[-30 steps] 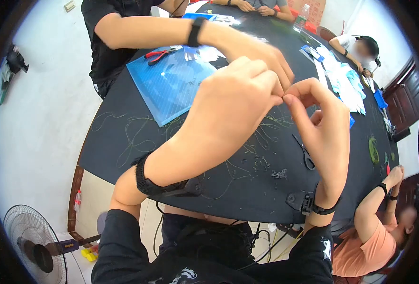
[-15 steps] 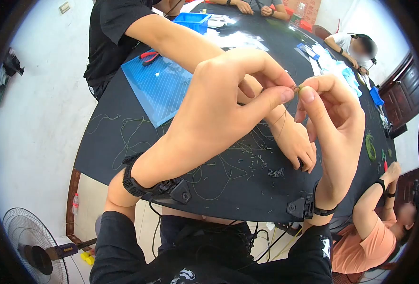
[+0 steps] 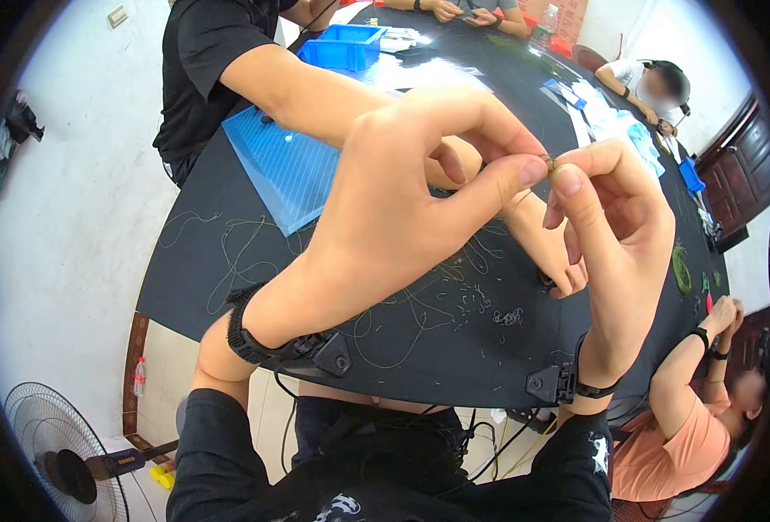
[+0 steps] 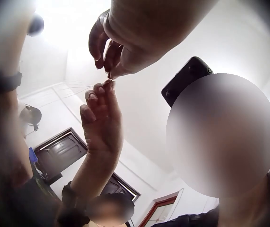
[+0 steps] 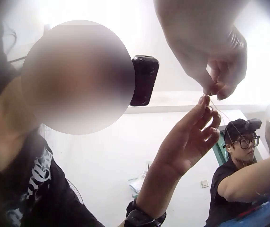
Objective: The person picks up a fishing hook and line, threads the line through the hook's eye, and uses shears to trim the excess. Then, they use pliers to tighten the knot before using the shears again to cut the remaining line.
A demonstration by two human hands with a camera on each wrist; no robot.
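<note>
In the head view my left hand (image 3: 393,200) and right hand (image 3: 624,222) meet fingertip to fingertip above the black table. Each pinches, between thumb and forefinger, a small knotted bit of thin green line (image 3: 553,164); the fingertips hide much of it. Fine strands of the line (image 4: 78,87) trail away from the pinch in the left wrist view. The right wrist view has the line (image 5: 220,109) hanging below the touching fingertips. Behind my hands, another person's forearm (image 3: 311,96) crosses the table, its hand partly covered by my right hand.
Loose green strands (image 3: 237,261) lie on the black table (image 3: 315,396), with a pile of small metal pieces (image 3: 507,317). Beyond are a blue clear folder (image 3: 272,174), a blue bin (image 3: 350,48) and a green coil (image 3: 681,268). Other people sit around the table.
My hands have shifted slightly right, and my left hand has turned so its thumb shows. The other person's arm has come down across the table behind them, now covering the red-handled pliers and the scissors.
</note>
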